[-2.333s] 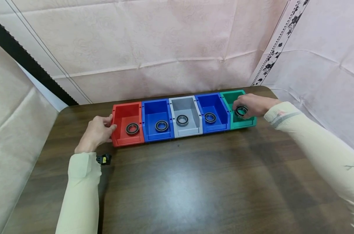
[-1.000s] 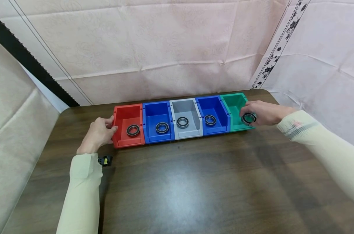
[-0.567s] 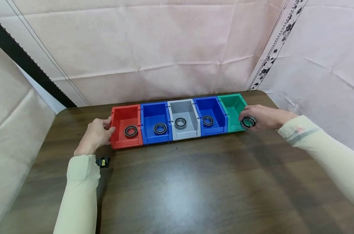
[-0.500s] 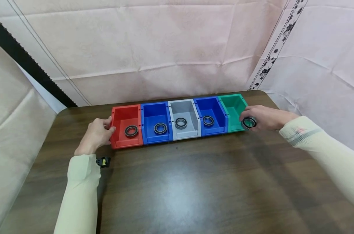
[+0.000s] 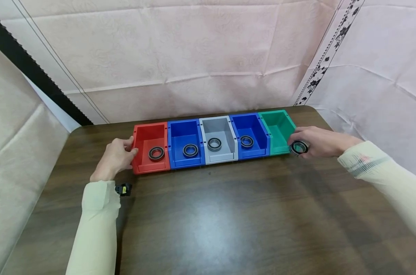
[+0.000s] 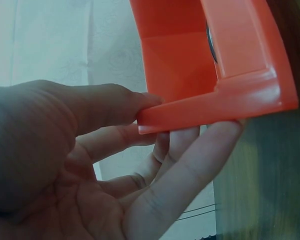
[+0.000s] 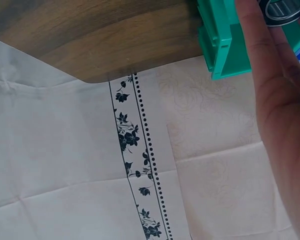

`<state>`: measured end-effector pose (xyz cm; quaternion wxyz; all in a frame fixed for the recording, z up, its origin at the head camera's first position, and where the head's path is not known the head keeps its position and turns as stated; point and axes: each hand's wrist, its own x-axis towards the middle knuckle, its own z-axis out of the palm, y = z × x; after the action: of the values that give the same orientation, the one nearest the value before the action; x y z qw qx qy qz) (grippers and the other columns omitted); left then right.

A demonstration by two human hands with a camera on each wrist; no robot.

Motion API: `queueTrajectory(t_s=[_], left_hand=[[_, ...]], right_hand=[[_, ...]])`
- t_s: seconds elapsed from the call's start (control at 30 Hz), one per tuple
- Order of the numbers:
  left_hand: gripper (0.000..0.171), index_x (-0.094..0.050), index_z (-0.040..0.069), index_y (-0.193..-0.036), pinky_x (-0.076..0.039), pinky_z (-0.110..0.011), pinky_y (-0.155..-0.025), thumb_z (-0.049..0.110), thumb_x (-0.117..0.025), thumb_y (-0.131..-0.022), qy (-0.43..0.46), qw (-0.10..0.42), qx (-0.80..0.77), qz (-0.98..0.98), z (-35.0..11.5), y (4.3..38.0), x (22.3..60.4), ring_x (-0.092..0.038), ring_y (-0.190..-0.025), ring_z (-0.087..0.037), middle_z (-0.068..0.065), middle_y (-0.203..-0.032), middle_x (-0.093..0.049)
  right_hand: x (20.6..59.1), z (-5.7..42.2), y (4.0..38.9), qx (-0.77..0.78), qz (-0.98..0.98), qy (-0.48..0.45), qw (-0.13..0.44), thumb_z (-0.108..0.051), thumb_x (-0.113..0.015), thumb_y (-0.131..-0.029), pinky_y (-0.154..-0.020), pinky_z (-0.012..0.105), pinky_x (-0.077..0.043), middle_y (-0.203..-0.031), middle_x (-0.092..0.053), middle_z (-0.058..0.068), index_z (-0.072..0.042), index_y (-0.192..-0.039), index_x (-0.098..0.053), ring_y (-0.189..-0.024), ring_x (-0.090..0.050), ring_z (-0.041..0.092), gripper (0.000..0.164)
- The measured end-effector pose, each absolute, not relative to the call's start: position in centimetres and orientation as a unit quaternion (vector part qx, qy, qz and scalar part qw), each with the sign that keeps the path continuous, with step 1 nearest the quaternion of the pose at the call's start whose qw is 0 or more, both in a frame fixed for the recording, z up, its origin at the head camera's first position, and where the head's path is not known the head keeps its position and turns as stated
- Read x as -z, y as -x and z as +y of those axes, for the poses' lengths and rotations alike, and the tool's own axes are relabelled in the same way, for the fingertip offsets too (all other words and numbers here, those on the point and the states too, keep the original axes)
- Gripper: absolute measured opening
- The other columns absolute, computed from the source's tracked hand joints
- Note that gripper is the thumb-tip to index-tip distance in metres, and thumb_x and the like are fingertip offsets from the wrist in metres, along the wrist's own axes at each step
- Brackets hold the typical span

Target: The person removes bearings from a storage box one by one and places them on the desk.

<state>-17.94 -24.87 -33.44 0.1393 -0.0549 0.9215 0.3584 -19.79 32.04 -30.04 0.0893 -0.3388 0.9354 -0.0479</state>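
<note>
My left hand [image 5: 113,158] grips the left wall of the red bin [image 5: 149,169]. In the left wrist view, the thumb [image 6: 112,102] lies over the red wall's edge [image 6: 205,111] and the other fingers are on its outer side. My right hand [image 5: 316,140] pinches a black-and-silver ball bearing [image 5: 299,153], tilted upright, at the right front corner of the green bin [image 5: 279,126]. In the right wrist view the bearing [image 7: 282,21] shows partly beyond the fingers, near the green bin wall [image 7: 222,45]. A second bearing [image 5: 156,159] lies in the red bin.
Between red and green stand a blue bin [image 5: 186,164], a grey bin [image 5: 221,157] and another blue bin [image 5: 254,152], each with one bearing lying near its front. The row sits at the back of the brown wooden table [image 5: 211,217], before a hanging cloth [image 5: 208,49].
My right hand has lifted the bearing out of the green bin and moved rightward to beside its front corner. The left hand stays on the red bin.
</note>
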Motion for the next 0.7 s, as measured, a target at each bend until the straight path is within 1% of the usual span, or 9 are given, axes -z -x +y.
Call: queueTrajectory(t_s=[0.17, 0.27, 0.4, 0.6, 0.7], left_hand=[[0.061, -0.028, -0.001, -0.159, -0.061, -0.046, -0.089, 0.016, -0.052, -0.106, 0.054, 0.137, -0.353, 0.924, -24.8, 17.9, 33.5, -0.065, -0.114, -0.044, -0.034, -0.143, -0.05], [0.06, -0.028, 0.0, -0.159, -0.061, -0.047, -0.09, 0.016, -0.052, -0.106, 0.052, 0.134, -0.353, 0.925, -24.7, 17.9, 33.4, -0.065, -0.114, -0.043, -0.033, -0.147, -0.047], [0.059, -0.029, 0.0, -0.158, -0.059, -0.048, -0.091, 0.016, -0.052, -0.106, 0.052, 0.13, -0.356, 0.924, -24.7, 17.9, 33.4, -0.063, -0.117, -0.043, -0.031, -0.154, -0.041], [0.058, -0.032, -0.002, -0.157, -0.059, -0.049, -0.092, 0.016, -0.052, -0.106, 0.056, 0.132, -0.357, 0.923, -24.7, 17.9, 33.5, -0.064, -0.116, -0.043, -0.031, -0.15, -0.045], [0.057, -0.033, -0.003, -0.157, -0.059, -0.049, -0.092, 0.016, -0.052, -0.106, 0.055, 0.131, -0.355, 0.924, -24.7, 17.9, 33.6, -0.064, -0.114, -0.042, -0.031, -0.152, -0.044]], right_hand=[[30.2, 32.1, 19.4, 0.049, 0.936, 0.337, 0.09, -0.007, -0.085, -0.074, -0.086, 0.043, -0.062, -0.106, -0.065, -0.001, -0.018, -0.111, -0.072, -0.095, -0.066, 0.017, 0.04], [30.4, 32.1, 19.2, 0.057, 0.936, 0.337, 0.088, -0.007, -0.085, -0.075, -0.086, 0.044, -0.062, -0.108, -0.067, 0.001, -0.017, -0.111, -0.073, -0.095, -0.066, 0.018, 0.04], [30.5, 32.1, 18.8, 0.062, 0.937, 0.334, 0.085, -0.007, -0.085, -0.075, -0.085, 0.042, -0.062, -0.108, -0.067, -0.001, -0.018, -0.111, -0.073, -0.094, -0.067, 0.016, 0.04], [31.0, 32.1, 18.4, 0.068, 0.938, 0.329, 0.088, -0.006, -0.084, -0.074, -0.083, 0.039, -0.061, -0.104, -0.066, -0.003, -0.02, -0.109, -0.073, -0.091, -0.065, 0.013, 0.039], [31.4, 32.1, 18.2, 0.075, 0.936, 0.333, 0.083, -0.005, -0.084, -0.073, -0.082, 0.038, -0.061, -0.102, -0.065, -0.003, -0.021, -0.108, -0.073, -0.09, -0.065, 0.012, 0.04]])
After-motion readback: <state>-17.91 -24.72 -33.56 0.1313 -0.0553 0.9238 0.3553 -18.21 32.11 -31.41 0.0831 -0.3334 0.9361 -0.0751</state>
